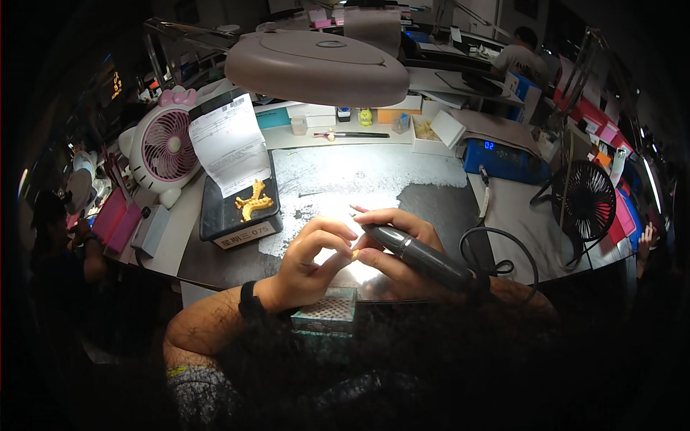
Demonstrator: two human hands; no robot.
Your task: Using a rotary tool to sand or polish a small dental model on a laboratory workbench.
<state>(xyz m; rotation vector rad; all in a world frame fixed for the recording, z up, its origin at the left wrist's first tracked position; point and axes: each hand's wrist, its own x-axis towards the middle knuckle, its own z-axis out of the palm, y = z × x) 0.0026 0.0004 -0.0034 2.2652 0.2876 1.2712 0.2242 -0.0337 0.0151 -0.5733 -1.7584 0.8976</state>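
My right hand is wrapped round a thick dark rotary handpiece, whose narrow front end points to the upper left. Facing it, my left hand pinches a small yellow piece between thumb and fingertips, close to the right thumb. The fingers hide most of that piece. A thin reddish tip shows just beyond my right fingers; I cannot tell whether it belongs to the handpiece. To the left stands a black bin with several yellow branching pieces and a printed sheet.
A large lamp head hangs over the worn bench mat. The handpiece's black cable loops at right, near a blue control box and a black fan. A white-pink fan stands left. A perforated box sits below my hands.
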